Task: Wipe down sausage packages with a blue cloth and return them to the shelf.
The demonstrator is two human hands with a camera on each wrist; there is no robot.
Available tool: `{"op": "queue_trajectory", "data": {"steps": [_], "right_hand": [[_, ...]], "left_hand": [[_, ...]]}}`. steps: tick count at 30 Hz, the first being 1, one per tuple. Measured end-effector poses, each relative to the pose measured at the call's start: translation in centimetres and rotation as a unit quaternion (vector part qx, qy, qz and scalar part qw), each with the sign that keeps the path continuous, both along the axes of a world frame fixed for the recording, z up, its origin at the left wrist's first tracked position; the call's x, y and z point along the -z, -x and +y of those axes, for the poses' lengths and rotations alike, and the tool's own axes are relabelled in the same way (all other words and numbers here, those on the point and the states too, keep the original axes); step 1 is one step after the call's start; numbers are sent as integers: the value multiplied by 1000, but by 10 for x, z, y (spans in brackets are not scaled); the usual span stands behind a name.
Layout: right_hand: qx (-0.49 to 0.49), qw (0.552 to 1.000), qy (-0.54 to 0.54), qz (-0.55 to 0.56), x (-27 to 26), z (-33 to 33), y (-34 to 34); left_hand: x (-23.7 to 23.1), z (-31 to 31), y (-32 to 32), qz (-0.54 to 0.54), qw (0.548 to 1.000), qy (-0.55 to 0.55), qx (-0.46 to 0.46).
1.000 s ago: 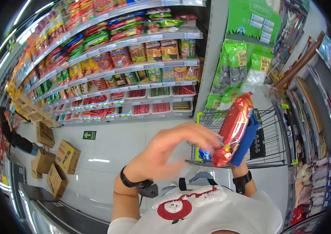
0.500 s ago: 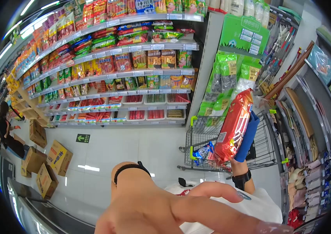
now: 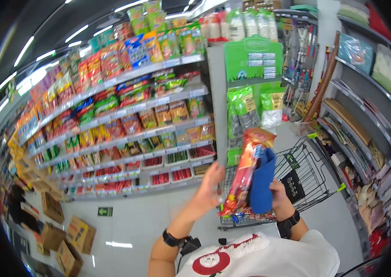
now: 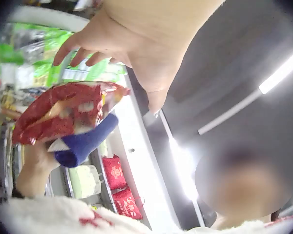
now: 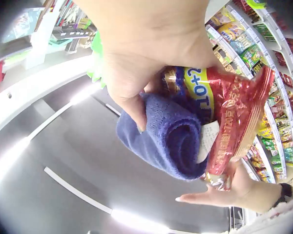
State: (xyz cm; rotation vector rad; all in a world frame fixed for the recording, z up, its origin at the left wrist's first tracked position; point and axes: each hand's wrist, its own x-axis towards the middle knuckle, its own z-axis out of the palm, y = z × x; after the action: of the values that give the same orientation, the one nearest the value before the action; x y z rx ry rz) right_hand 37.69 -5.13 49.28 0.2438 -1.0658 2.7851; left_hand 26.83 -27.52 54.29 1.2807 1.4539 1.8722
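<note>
The right hand (image 3: 279, 194) (image 5: 151, 48) grips a blue fuzzy rolled cloth (image 3: 263, 182) (image 5: 158, 131) together with a shiny red package (image 3: 246, 168) (image 5: 237, 105); in the right wrist view the thumb presses the cloth. A white label (image 5: 208, 140) lies between the two. Just left of the package in the head view is the left hand (image 3: 207, 189), slightly blurred, with nothing in its grasp. The left wrist view shows this left hand (image 4: 132, 44) with spread fingers beyond the red package (image 4: 63, 109) and blue cloth (image 4: 88, 141).
A wire shopping cart (image 3: 313, 171) stands in front, behind the held items. Snack shelves (image 3: 126, 111) fill the left, green bags (image 3: 244, 108) hang centrally, and shelves with folded textiles (image 3: 366, 134) line the right. Cardboard boxes (image 3: 81, 233) sit on the floor, near a person (image 3: 20, 210).
The left hand has gone from low in front of the head camera to beside the package. The head view has tilted upward, and the right hand still holds the package and cloth.
</note>
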Motion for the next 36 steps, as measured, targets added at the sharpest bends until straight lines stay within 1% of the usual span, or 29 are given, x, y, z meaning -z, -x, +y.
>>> {"op": "queue_trajectory", "data": {"steps": [2,4,5,8,9,11,12,14,17,18,20,21,22,24,25,26,27,28,30,31,34,35,36], "right_hand": [[-10,999,-46,-26,-8,-2,2],[-10,992,-108,-57,-14,-2,3],[-22,990,-119,-69,-15,-2,6],[-31,988,-121,-87,-10,-6,15],[-35,989,-121,-83,-8,-6,19],[-45,989,-120,-75,-6,-8,24],[-42,987,-133,-77,-7,-9,25],[-36,983,-160,-80,-14,-11,26],[-37,977,-201,-54,-11,-10,32],[-26,984,-166,-52,-15,-11,34],[-5,994,-92,-55,-27,-14,35],[47,993,-98,-50,-30,-14,38],[97,989,-102,-49,-34,-13,41],[207,972,-113,-12,-43,-12,46],[343,913,-219,25,-42,-14,46],[471,818,-321,74,-45,-12,48],[500,757,-405,113,-49,-12,48],[523,685,-483,151,-55,-13,47],[548,515,-621,221,-60,-19,47],[531,480,-666,211,-58,-26,49],[502,400,-723,254,-54,-47,41],[490,400,-720,287,-49,-50,41],[476,399,-715,319,-41,-53,42]], "left_hand": [[25,9,-6,-26,998,37,51],[23,12,-11,-32,997,52,40],[24,13,-13,-37,997,59,31],[41,13,5,-106,990,98,9],[35,15,2,-127,987,94,-17],[37,16,4,-149,984,96,-26],[39,15,4,-161,982,98,-30],[44,16,4,-196,977,67,-42],[60,14,8,-243,968,38,-49],[60,13,8,-257,964,33,-50],[53,11,4,-277,957,0,-82],[48,10,2,-289,952,-14,-99],[51,6,8,-267,959,1,-99],[47,4,8,-207,966,-12,-156],[48,0,8,-156,971,3,-184],[47,0,14,-94,975,13,-204],[49,0,15,-72,975,12,-211],[49,1,15,-87,975,12,-204],[49,3,12,-115,975,11,-189],[49,4,11,-130,975,17,-180],[52,8,9,-191,966,-13,-173],[54,7,9,-228,957,-17,-176],[54,7,13,-298,939,-42,-165]]}}
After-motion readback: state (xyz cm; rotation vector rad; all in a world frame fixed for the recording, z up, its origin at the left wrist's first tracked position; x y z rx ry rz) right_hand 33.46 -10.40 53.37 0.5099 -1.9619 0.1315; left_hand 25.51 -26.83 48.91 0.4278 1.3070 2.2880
